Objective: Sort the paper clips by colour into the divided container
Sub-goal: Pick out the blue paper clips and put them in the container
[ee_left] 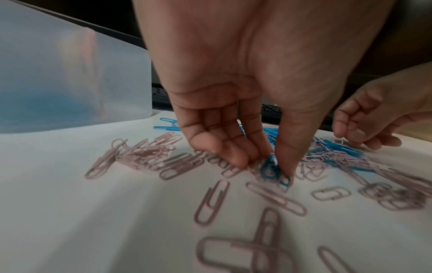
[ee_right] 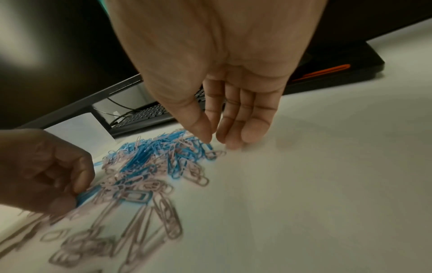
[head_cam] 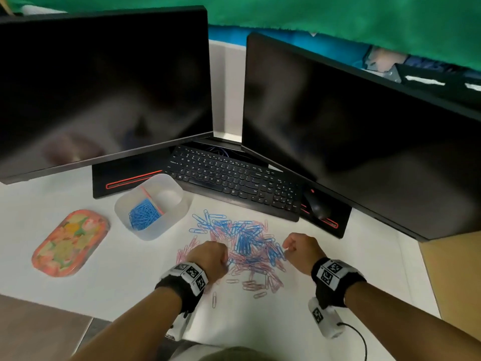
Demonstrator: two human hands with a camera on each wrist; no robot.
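The head camera looks steeply down from above onto the white surface (head_cam: 109,269). Each wrist camera sits low and close, looking along its own palm toward the fingertips. All three views share the scattered heap of blue and pink wire paper clips (head_cam: 244,246) (ee_left: 327,157) (ee_right: 151,162).

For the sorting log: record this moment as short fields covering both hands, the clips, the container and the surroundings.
left hand: pinches blue clips at the pile's near edge
right hand: fingertips close together over the pile's far edge; any hold unclear
loose pile: blue and pink clips mixed on the white desk
divided container: one compartment holds blue clips, the other looks empty
nearby: patterned tray, keyboard, mouse, two dark monitors
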